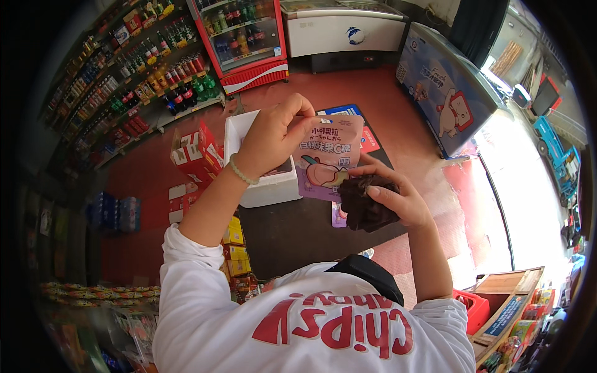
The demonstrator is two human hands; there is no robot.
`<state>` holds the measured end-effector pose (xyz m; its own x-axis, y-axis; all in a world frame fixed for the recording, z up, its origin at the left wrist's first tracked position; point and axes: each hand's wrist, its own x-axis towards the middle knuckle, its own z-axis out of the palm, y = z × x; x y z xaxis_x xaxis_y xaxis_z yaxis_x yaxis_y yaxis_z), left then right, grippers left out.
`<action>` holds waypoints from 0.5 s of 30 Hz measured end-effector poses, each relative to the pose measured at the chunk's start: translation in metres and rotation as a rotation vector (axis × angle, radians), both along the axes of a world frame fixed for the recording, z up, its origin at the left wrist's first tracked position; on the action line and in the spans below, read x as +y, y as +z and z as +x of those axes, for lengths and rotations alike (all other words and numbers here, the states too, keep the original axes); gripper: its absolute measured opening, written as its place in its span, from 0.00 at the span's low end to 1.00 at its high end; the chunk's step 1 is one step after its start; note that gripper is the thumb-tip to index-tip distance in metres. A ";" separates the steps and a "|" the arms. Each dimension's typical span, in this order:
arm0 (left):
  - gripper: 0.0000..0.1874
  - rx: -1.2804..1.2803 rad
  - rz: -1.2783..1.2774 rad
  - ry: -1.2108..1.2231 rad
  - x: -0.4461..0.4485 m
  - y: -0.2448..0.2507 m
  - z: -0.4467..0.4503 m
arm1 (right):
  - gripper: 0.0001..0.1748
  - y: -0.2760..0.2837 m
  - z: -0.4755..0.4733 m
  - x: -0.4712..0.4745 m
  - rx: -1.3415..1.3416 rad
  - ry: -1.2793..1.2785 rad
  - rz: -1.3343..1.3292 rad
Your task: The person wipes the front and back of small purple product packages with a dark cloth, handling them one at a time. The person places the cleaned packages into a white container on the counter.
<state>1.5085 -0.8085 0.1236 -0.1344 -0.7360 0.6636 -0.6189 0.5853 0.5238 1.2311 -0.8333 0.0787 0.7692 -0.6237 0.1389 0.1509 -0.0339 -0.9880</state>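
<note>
My left hand (273,135), with a beaded bracelet at the wrist, pinches the top edge of a pink and purple candy pouch (322,172). The pouch hangs upright above the dark counter top (284,242) and has a peach printed on its front. In my right hand (396,196) is a crumpled dark brown cloth (368,207), held against the pouch's lower right corner. Below them, a second purple pouch (339,217) lies partly hidden on the counter. Just left of the held pouch stands a white foam box (270,193), its inside mostly covered by my left hand and forearm.
A red carton (196,149) is left of the foam box. Yellow boxes (235,252) line the counter's left side. Farther off are drink shelves (154,79), a red-framed drinks fridge (247,42) and two chest freezers (345,35). A wooden crate (503,298) stands at the lower right.
</note>
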 end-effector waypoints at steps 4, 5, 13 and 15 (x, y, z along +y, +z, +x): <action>0.05 0.410 0.241 -0.085 -0.010 -0.010 0.001 | 0.24 0.005 -0.002 0.005 0.073 0.128 0.289; 0.05 0.594 0.319 -0.192 -0.012 -0.015 0.004 | 0.24 0.004 -0.003 0.004 0.042 0.117 0.320; 0.27 1.508 0.632 -0.686 0.009 -0.083 -0.048 | 0.21 -0.009 -0.017 -0.005 -0.080 0.028 0.302; 0.27 1.604 0.659 -0.667 0.015 -0.097 -0.060 | 0.21 -0.016 -0.018 -0.007 -0.037 0.019 0.270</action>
